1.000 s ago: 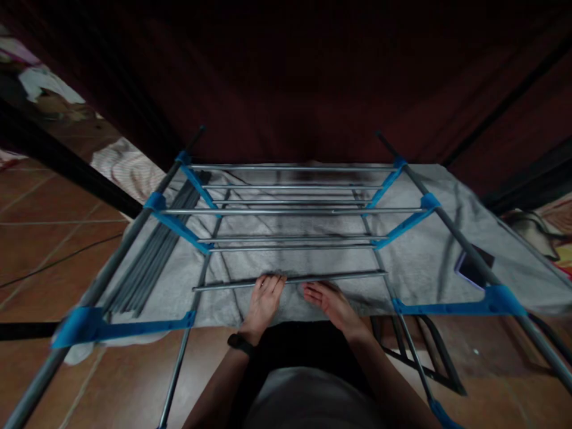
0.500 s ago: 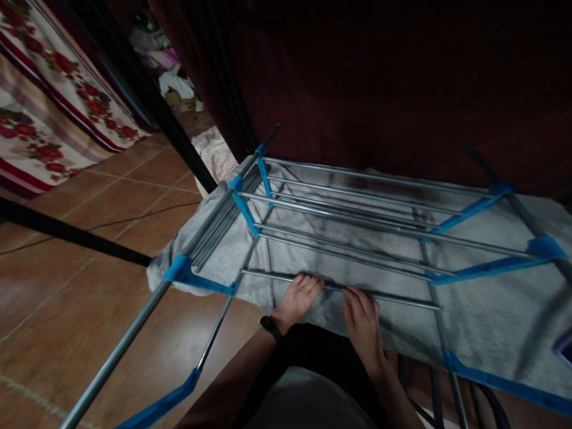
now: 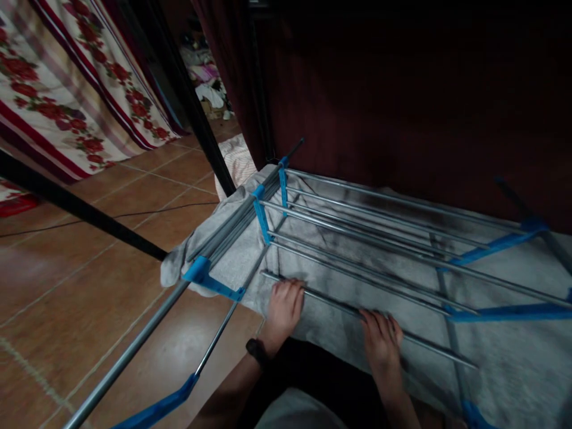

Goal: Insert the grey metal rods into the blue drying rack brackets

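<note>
My left hand (image 3: pixel 284 305), with a dark band on its wrist, is wrapped round a thin grey metal rod (image 3: pixel 333 303) near its left end. Further right along the same rod my right hand (image 3: pixel 381 335) grips it from above. Both rod ends show free, and the rod slants down to the right, close to my lap. Beyond it lies a metal rack frame (image 3: pixel 357 221) with several parallel bars. Blue plastic brackets (image 3: pixel 261 214) join the bars to the side tubes. The nearer left bracket (image 3: pixel 214 285) links the long tube to a thinner bar.
A grey blanket (image 3: pixel 513 351) lies under the rack, with several loose rods (image 3: pixel 232 223) bundled at its left. Dark posts (image 3: pixel 192 95) and a dark red curtain (image 3: pixel 379 101) stand behind. A cable (image 3: pixel 134 213) crosses the tiled floor (image 3: pixel 116 286); a flowered cloth (image 3: pixel 58 89) hangs at left.
The rod in my hands has come away from the frame's side bars and moved nearer me. My hands have spread further apart along it. The view has shifted left.
</note>
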`<control>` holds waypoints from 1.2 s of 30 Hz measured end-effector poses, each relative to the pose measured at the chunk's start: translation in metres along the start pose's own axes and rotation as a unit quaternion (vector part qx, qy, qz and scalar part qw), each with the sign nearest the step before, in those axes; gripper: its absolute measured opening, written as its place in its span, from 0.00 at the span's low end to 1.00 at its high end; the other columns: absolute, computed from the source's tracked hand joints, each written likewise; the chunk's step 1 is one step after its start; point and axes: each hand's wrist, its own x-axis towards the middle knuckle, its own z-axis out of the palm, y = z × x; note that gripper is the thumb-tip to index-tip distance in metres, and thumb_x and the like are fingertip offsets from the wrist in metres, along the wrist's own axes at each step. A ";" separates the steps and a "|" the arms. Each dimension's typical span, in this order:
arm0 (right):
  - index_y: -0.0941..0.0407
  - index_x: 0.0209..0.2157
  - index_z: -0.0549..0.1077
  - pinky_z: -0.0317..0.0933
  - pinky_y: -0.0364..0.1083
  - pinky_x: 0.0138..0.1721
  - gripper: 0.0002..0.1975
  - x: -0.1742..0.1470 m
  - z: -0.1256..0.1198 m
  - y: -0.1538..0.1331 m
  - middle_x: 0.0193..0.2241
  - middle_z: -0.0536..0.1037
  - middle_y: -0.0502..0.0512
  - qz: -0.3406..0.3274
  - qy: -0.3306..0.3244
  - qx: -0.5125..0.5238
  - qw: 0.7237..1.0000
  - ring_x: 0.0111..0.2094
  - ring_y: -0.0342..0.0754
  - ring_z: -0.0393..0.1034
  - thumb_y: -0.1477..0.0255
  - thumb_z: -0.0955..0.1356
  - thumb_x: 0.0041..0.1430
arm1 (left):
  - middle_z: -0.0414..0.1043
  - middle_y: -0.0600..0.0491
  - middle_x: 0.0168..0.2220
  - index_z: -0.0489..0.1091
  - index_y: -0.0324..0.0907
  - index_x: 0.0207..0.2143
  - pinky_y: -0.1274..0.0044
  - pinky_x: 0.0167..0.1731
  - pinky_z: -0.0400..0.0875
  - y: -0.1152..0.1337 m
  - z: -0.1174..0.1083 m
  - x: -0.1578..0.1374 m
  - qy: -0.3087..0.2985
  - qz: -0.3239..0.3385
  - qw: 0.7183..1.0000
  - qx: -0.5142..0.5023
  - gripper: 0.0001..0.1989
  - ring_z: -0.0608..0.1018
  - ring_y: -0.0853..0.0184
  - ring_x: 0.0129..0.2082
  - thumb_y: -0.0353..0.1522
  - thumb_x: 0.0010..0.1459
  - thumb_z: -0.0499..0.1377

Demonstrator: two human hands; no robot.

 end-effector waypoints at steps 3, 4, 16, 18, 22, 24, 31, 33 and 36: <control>0.54 0.54 0.72 0.52 0.60 0.59 0.16 -0.005 0.000 0.008 0.44 0.79 0.60 -0.008 0.017 0.008 1.000 0.48 0.57 0.70 0.68 0.60 0.70 | 0.76 0.44 0.47 0.68 0.41 0.52 0.63 0.50 0.72 -0.031 -0.010 -0.009 0.045 -0.105 0.992 0.048 0.15 0.77 0.58 0.49 0.32 0.70 0.46; 0.53 0.54 0.72 0.52 0.60 0.59 0.16 -0.006 0.001 0.009 0.44 0.79 0.60 -0.014 0.017 0.013 1.000 0.48 0.57 0.71 0.68 0.60 0.71 | 0.75 0.43 0.48 0.68 0.40 0.53 0.62 0.50 0.73 -0.041 -0.011 -0.012 0.044 -0.114 0.990 0.069 0.15 0.77 0.57 0.50 0.32 0.70 0.46; 0.52 0.53 0.73 0.54 0.59 0.57 0.16 -0.004 0.002 0.011 0.43 0.80 0.60 -0.026 0.026 0.003 0.999 0.47 0.57 0.72 0.66 0.60 0.71 | 0.70 0.33 0.59 0.66 0.32 0.59 0.60 0.56 0.72 -0.061 -0.005 -0.017 0.034 -0.116 0.970 0.211 0.25 0.72 0.50 0.61 0.39 0.71 0.43; 0.52 0.52 0.74 0.54 0.59 0.57 0.15 -0.004 0.001 0.011 0.43 0.81 0.59 -0.026 0.026 -0.007 0.999 0.46 0.56 0.72 0.67 0.60 0.71 | 0.71 0.35 0.59 0.67 0.33 0.59 0.61 0.56 0.72 -0.061 -0.006 -0.016 0.040 -0.119 0.969 0.213 0.25 0.73 0.51 0.60 0.39 0.71 0.44; 0.53 0.49 0.75 0.54 0.58 0.57 0.14 -0.003 0.001 0.010 0.43 0.81 0.59 -0.041 0.015 -0.030 0.999 0.46 0.55 0.72 0.71 0.61 0.70 | 0.70 0.34 0.59 0.66 0.33 0.59 0.60 0.56 0.71 -0.063 -0.008 -0.016 0.041 -0.128 0.970 0.203 0.25 0.73 0.50 0.59 0.40 0.71 0.45; 0.53 0.49 0.75 0.55 0.58 0.56 0.13 -0.003 0.002 0.011 0.43 0.80 0.59 -0.043 0.019 -0.036 0.998 0.46 0.55 0.72 0.73 0.61 0.70 | 0.71 0.35 0.58 0.65 0.34 0.59 0.60 0.56 0.71 -0.063 -0.011 -0.015 0.038 -0.130 0.973 0.187 0.24 0.74 0.51 0.59 0.39 0.70 0.46; 0.52 0.51 0.73 0.59 0.57 0.53 0.14 0.004 0.006 0.016 0.41 0.79 0.56 -0.030 0.059 -0.026 0.997 0.44 0.54 0.72 0.74 0.61 0.69 | 0.68 0.39 0.59 0.65 0.38 0.58 0.58 0.59 0.68 -0.044 -0.024 0.001 0.070 -0.061 0.991 0.099 0.19 0.70 0.53 0.61 0.34 0.69 0.49; 0.51 0.53 0.72 0.60 0.57 0.54 0.16 0.007 0.002 0.010 0.42 0.78 0.55 -0.035 0.048 -0.017 0.998 0.44 0.53 0.72 0.76 0.60 0.69 | 0.70 0.41 0.57 0.66 0.40 0.57 0.58 0.61 0.66 -0.036 -0.019 0.003 0.042 0.004 0.996 0.084 0.18 0.71 0.54 0.60 0.32 0.68 0.50; 0.50 0.53 0.71 0.60 0.58 0.56 0.18 0.013 -0.007 -0.005 0.42 0.78 0.53 -0.029 0.023 -0.009 0.999 0.45 0.52 0.72 0.79 0.61 0.67 | 0.74 0.47 0.54 0.67 0.43 0.58 0.63 0.60 0.68 -0.028 0.000 0.003 -0.019 0.118 0.991 0.055 0.18 0.75 0.59 0.56 0.32 0.68 0.51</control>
